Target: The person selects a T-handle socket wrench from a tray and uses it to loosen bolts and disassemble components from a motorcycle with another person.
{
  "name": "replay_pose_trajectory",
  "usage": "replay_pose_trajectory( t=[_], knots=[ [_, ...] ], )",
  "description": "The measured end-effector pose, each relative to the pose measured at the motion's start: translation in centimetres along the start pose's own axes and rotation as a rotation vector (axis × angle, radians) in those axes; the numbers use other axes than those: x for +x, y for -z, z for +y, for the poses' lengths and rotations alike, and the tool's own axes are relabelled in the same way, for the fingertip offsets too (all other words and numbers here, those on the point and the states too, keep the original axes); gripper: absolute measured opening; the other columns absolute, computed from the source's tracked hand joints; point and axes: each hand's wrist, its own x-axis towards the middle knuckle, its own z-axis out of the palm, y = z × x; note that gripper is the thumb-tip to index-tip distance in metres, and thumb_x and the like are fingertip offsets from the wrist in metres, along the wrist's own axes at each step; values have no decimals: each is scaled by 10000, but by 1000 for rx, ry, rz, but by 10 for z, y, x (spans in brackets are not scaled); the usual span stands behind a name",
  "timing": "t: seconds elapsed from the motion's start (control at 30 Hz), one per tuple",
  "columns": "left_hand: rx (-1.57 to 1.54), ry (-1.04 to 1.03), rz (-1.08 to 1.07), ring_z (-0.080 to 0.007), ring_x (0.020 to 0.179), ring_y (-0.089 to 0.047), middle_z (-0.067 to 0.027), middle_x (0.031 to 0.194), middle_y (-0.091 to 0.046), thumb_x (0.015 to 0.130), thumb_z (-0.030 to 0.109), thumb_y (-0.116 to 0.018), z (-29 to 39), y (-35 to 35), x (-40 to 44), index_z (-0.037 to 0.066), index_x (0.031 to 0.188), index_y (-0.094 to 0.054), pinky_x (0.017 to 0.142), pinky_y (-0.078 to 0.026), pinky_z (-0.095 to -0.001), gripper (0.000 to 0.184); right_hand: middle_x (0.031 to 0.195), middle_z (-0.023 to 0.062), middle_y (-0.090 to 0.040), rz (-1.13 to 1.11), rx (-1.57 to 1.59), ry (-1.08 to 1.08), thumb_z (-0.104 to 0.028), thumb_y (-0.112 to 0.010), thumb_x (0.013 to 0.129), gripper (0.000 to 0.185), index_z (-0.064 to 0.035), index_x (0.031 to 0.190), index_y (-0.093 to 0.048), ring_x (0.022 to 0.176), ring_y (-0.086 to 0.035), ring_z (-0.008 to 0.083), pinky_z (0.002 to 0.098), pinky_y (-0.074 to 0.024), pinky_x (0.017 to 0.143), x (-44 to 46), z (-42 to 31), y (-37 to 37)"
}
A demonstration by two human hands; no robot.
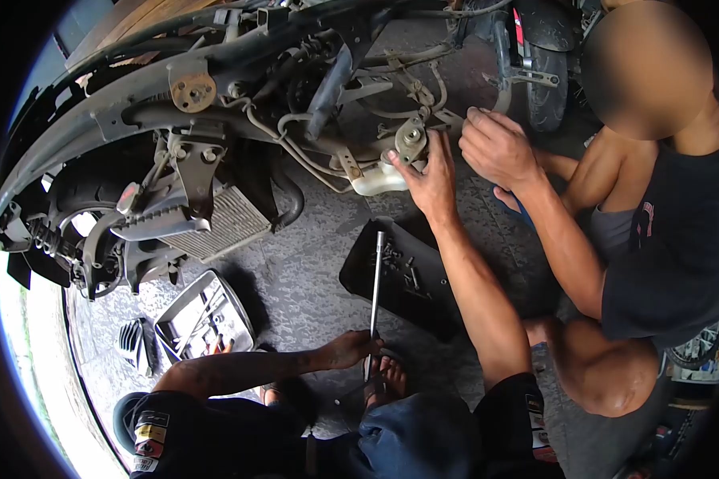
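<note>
Socket wrench (377, 279) is gripped in left hand (351, 350), head seen against black tray (358, 270) of bolts (413, 275). Metal bracket (411, 139), beside white reservoir (375, 182), is straddled by thumb and fingers of right hand (431, 184); firmness can't be told. Co-worker's hand (497, 148) is held near. Fingers could be pinched if bracket slips; bolts could be scattered if tray is clipped by wrench.
</note>
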Motion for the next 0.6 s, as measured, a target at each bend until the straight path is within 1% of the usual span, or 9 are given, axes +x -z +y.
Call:
replay_pose_trajectory(
  t=[0.1, 0.17, 0.23, 0.27, 0.37, 0.4, 0.5, 0.57, 0.6],
  knots=[
    [34, -34, -2, -251, 864, -597, -135, 836, -617, 965, 428, -396, -4, -5, -3, 45, 929, -632, 793, -437, -371, 451, 945, 153, -546, 34, -9, 26, -186, -753, 729, 417, 12, 1011, -520, 898, -521, 325, 413, -425, 774, -16, -7, 14],
    [36, -33, -44, -198, 839, -587, -118, 853, -632, 974, 365, -427, 10, -1, -10, 22, 980, -605, 763, -448, -358, 387, 932, 134, -549, 34, -63, 30, -198, -761, 730, 416, 16, 996, -523, 854, -539, 287, 388, -439, 737, -31, -5, 23],
    [49, 22, -71, -171, 831, -583, -103, 833, -632, 974, 336, -440, 7, -1, -6, 23, 980, -602, 747, -451, -341, 353, 956, 126, -535, -34, 99, -247, -202, -786, 704, 492, 11, 1058, -520, 880, -558, 273, 335, -463, 669, -49, -13, 35],
    [8, -16, -59, -158, 819, -581, -97, 825, -631, 974, 325, -446, 1, -2, -5, 23, 977, -600, 736, -453, -331, 339, 952, 111, -531, -47, 42, -238, -219, -789, 700, 495, 5, 1055, -528, 829, -568, 246, 301, -457, 621, -61, -10, 41],
    [-45, -200, 7, -145, 735, -575, -91, 775, -621, 970, 295, -460, -9, -10, -15, 21, 970, -598, 684, -452, -330, 307, 940, 143, -566, -210, 9, -338, -261, -778, 704, 473, -9, 1031, -548, 835, -588, 295, 357, -468, 655, -101, -6, 63],
    [-23, -151, -11, -153, 735, -579, -95, 771, -617, 968, 305, -459, -5, -8, -19, 20, 974, -599, 684, -451, -336, 318, 940, 143, -566, -220, 3, -344, -261, -778, 704, 473, -9, 1031, -548, 835, -588, 295, 357, -468, 655, -113, -2, 69],
    [-1, -83, -9, -169, 735, -584, -103, 766, -612, 965, 328, -455, -3, -9, -26, 17, 981, -602, 684, -450, -343, 345, 1020, 188, -600, -570, -203, -539, -321, -765, 697, 481, -21, 1006, -550, 899, -606, 365, 421, -482, 731, -152, -1, 80],
    [-1, -57, 8, -177, 736, -587, -106, 766, -610, 964, 341, -453, 0, -11, -31, 15, 984, -603, 683, -450, -346, 360, 997, 194, -617, -627, -429, -380, -317, -755, 708, 469, -22, 1013, -556, 890, -614, 370, 433, -497, 755, -178, 14, 71],
    [4, -2, -20, -198, 819, -596, -122, 843, -627, 964, 357, -443, 5, -8, -31, 12, 1003, -605, 746, -448, -350, 383, 997, 194, -617, -620, -429, -379, -317, -755, 708, 469, -22, 1013, -556, 890, -614, 370, 433, -497, 755, -187, 22, 67]
  ],
)
